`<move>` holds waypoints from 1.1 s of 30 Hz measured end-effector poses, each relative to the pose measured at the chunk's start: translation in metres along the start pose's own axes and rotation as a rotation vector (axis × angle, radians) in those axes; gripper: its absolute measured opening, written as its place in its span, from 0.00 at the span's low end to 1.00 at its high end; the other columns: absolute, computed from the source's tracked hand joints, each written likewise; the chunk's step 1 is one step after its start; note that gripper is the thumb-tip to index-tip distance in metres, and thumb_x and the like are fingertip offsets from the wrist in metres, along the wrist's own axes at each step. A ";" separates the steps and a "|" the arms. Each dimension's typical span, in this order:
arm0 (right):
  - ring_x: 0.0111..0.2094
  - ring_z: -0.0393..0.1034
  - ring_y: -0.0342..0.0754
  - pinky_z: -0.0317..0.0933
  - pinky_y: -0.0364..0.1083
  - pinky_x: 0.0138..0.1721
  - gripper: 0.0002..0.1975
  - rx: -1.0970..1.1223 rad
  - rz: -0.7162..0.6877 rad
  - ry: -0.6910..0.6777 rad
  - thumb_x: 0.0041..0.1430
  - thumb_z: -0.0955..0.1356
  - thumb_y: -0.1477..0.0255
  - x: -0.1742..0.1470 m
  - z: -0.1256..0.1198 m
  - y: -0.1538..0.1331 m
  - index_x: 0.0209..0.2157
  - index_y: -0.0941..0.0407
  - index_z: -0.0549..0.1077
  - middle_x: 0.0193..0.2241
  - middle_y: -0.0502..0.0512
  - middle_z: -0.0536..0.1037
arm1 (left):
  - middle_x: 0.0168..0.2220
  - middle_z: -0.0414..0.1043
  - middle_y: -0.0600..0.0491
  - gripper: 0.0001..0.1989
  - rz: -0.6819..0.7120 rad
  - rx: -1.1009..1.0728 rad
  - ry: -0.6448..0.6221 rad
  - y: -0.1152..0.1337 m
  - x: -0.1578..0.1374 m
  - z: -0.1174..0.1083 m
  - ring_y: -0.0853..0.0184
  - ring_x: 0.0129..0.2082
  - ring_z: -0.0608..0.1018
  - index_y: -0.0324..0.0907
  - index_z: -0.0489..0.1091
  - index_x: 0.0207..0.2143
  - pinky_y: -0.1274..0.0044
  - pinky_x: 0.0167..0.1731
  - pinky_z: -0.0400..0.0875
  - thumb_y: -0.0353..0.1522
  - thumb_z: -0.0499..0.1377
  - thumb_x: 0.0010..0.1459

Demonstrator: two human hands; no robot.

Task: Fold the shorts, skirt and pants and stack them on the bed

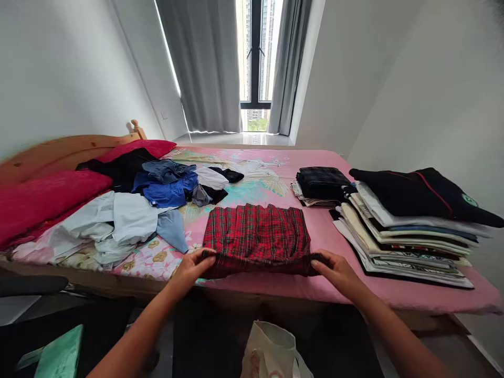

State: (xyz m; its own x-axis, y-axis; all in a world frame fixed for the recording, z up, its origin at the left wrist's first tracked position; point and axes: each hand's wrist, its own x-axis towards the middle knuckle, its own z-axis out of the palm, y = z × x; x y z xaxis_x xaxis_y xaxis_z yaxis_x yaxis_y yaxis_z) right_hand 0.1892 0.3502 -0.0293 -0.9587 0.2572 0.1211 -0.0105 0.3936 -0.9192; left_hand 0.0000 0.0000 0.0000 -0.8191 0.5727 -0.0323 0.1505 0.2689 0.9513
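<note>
- Left hand [192, 266] is pinched shut on the near left corner of the red plaid skirt [256, 236], fingers curled over the hem. Right hand [334, 269] does the same at the near right corner, thumb on top, cloth clamped between thumb and fingers.
- The skirt lies flat on the bed [354, 294] right at its near edge, roughly in the middle, pleats running away from the person.
- Doing this bit well, I reckon: keep both corners level and pull slightly apart so the hem stays taut, otherwise the pleats bunch up. Looks like the near edge is already rolled over a little, so smoothing it before any fold would help. That's just my read, though.
- Toward the right edge of the bed there's a stack of folded clothes [401, 236], with a black garment [421, 194] on top, and a smaller folded dark piece [321, 182] sits just beside it, further back.
- On the left side sits an unfolded pile [157, 199]: blue shirts, pale ones, some black stuff. Red pillows [43, 197] are along the far left edge.
- Writing or brands: nothing I can read. There's a small green round logo [469, 199] on the black garment, too small to make out.
- A white bag [271, 352] sits on the floor below the near edge.
</note>
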 end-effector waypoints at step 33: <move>0.56 0.59 0.53 0.50 0.53 0.60 0.28 0.408 0.099 0.202 0.59 0.62 0.54 -0.008 0.148 -0.022 0.54 0.57 0.68 0.53 0.58 0.68 | 0.52 0.68 0.45 0.25 0.326 0.303 0.361 -0.027 -0.016 0.164 0.60 0.51 0.72 0.40 0.60 0.55 0.64 0.52 0.67 0.35 0.57 0.56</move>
State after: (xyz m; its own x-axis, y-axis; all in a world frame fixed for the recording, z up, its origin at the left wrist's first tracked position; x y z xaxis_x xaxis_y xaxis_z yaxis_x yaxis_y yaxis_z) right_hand 0.1549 0.2084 -0.0654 -0.8868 0.4585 0.0585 -0.0714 -0.0108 -0.9974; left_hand 0.0995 0.1108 -0.0758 -0.8331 0.3765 0.4052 0.5352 0.3636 0.7625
